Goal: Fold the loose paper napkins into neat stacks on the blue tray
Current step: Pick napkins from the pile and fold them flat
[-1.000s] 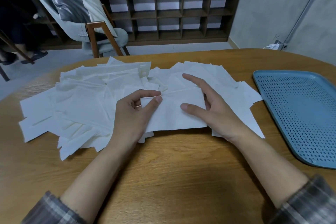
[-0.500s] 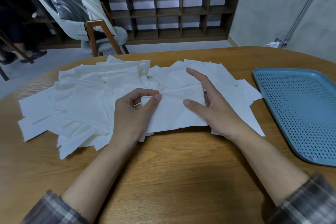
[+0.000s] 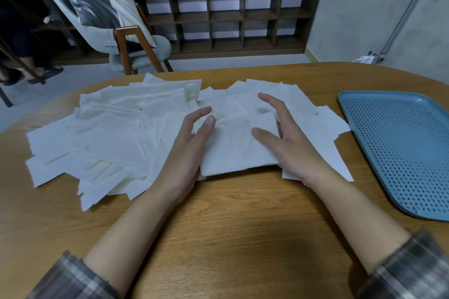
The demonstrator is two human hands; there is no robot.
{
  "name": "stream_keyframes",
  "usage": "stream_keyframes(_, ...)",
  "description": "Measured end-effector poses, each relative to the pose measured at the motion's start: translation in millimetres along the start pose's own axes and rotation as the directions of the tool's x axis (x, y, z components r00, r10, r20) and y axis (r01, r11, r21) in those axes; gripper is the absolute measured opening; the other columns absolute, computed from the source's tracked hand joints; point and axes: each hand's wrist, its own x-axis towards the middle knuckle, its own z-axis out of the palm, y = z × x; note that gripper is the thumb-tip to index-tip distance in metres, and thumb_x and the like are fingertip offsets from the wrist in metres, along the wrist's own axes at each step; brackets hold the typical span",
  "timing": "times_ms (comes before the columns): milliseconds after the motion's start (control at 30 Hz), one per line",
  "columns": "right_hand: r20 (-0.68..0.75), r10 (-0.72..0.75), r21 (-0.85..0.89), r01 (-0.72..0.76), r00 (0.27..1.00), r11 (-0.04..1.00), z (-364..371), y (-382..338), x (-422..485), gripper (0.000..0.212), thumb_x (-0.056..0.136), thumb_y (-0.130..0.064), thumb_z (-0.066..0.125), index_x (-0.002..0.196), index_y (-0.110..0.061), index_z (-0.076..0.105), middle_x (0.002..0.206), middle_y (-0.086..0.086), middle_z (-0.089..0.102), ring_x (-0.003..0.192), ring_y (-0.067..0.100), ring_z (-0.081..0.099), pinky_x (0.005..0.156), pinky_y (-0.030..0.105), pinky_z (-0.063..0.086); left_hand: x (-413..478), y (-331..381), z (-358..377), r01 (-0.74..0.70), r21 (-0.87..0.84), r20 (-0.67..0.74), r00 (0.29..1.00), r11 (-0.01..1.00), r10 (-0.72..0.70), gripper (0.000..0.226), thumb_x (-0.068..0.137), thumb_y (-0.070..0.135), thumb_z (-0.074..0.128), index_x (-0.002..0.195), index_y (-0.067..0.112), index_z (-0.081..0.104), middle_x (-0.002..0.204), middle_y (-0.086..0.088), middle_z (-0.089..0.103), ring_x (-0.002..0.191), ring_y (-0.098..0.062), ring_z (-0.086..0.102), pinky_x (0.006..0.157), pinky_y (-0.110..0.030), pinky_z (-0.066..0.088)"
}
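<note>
So the napkin I was working on lay flat on top of the mess, about mid-table and a bit toward the near edge, with its near edge hanging just over the bare wood. Nothing was folded yet, I'd say this was the very first step: squaring up one sheet before creasing it. My left hand rested along its left edge, fingers loose and slightly curved, thumb and index apart, not really gripping anything. My right hand was spread open on the right side, thumb pressing down on the sheet and the other fingers reaching past its right edge. Under and around that sheet was the whole loose pile of napkins, fanned from the table's left edge across to the middle, all overlapping at odd angles. The blue tray sat at the right edge of the table, close to the pile's right fringe but not touching it, with nothing stacked on it. My guess for the next move: pinch one edge, bring it over to the opposite one while the other hand pins the sheet, since this thin paper slides and drags its neighbours along.
</note>
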Motion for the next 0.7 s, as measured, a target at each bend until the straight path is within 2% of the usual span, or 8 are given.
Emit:
stream_keyframes(67,0.005,-0.007,-0.016,0.007,1.000,1.000,0.4,2.0,0.1,0.059,0.106,-0.026,0.061,0.151,-0.056,0.036,0.154,-0.025,0.042,0.142,-0.002,0.043,0.120,0.033,0.041,-1.9,-2.6,-0.1,-0.104,0.151,-0.043,0.993,0.983,0.111,0.036,0.099,0.047,0.066,0.133,0.054,0.055,0.112,0.003,0.071,0.088,-0.004,0.069,0.070,-0.020,0.052)
stream_keyframes(133,0.004,-0.012,-0.028,0.012,1.000,1.000,1.9,1.5,-0.4,0.054,0.108,-0.029,0.057,0.150,-0.055,0.035,0.147,-0.037,0.041,0.134,-0.012,0.044,0.113,0.023,0.042,-2.7,-6.4,0.0,-0.173,0.226,-0.092,0.976,0.959,0.197,0.035,0.103,0.034,0.066,0.132,0.050,0.056,0.105,0.007,0.072,0.078,0.002,0.066,0.064,-0.014,0.048)
stream_keyframes(200,-0.015,-0.028,-0.058,0.027,1.000,0.998,4.1,0.5,-1.7,0.048,0.110,-0.031,0.053,0.147,-0.056,0.038,0.141,-0.041,0.043,0.127,-0.014,0.048,0.106,0.020,0.044,-2.8,-8.5,0.6,-0.193,0.255,-0.123,0.966,0.947,0.229,0.030,0.103,0.034,0.066,0.127,0.050,0.057,0.103,0.009,0.073,0.079,-0.001,0.066,0.062,-0.017,0.046)
stream_keyframes(267,-0.041,-0.040,-0.067,0.037,0.998,0.997,5.3,-0.4,-4.2,0.041,0.111,-0.029,0.051,0.144,-0.053,0.042,0.139,-0.029,0.049,0.111,-0.010,0.058,0.090,0.021,0.053,-1.3,-11.0,-0.7,-0.165,0.270,-0.149,0.966,0.949,0.211,0.024,0.102,0.041,0.065,0.122,0.054,0.059,0.102,0.007,0.072,0.083,-0.010,0.065,0.061,-0.025,0.044)
stream_keyframes(333,-0.064,-0.038,-0.029,0.036,0.997,0.999,5.3,-3.2,-7.3,0.038,0.112,-0.025,0.050,0.142,-0.046,0.045,0.134,-0.015,0.052,0.088,-0.009,0.062,0.066,0.017,0.057,-0.5,-9.0,-1.5,-0.106,0.194,-0.160,0.977,0.975,0.138,0.020,0.102,0.046,0.064,0.120,0.053,0.062,0.096,-0.002,0.072,0.081,-0.016,0.065,0.062,-0.029,0.045)
stream_keyframes(433,-0.051,-0.016,0.095,0.021,0.999,0.995,3.4,-8.1,-10.7,0.034,0.111,-0.024,0.051,0.138,-0.045,0.048,0.126,0.003,0.055,0.082,0.005,0.067,0.052,0.027,0.058,-1.4,-2.7,-1.3,-0.001,-0.076,-0.047,0.999,0.997,-0.002,0.028,0.102,0.041,0.065,0.129,0.044,0.064,0.102,-0.001,0.077,0.086,-0.014,0.074,0.064,-0.027,0.053)
stream_keyframes(600,-0.009,0.006,0.017,-0.006,1.000,1.000,-1.2,-10.8,-16.2,0.027,0.110,-0.028,0.054,0.133,-0.041,0.049,0.122,0.006,0.057,0.077,-0.002,0.065,0.062,0.022,0.058,-4.2,-7.2,-1.3,-0.037,0.034,-0.018,0.999,0.999,0.038,0.045,0.101,0.028,0.071,0.136,0.051,0.056,0.082,-0.015,0.068,0.072,-0.029,0.063,0.066,-0.034,0.049)
stream_keyframes(700,0.105,0.016,0.020,-0.019,0.994,1.000,-13.9,-16.9,-22.7,0.031,0.104,-0.027,0.066,0.132,-0.037,0.059,0.131,-0.008,0.057,0.095,-0.012,0.061,0.072,0.014,0.056,-7.0,-2.2,0.4,-0.062,0.101,-0.033,0.997,0.993,0.066,0.044,0.102,0.032,0.068,0.136,0.055,0.053,0.080,-0.015,0.067,0.070,-0.026,0.064,0.062,-0.035,0.052)
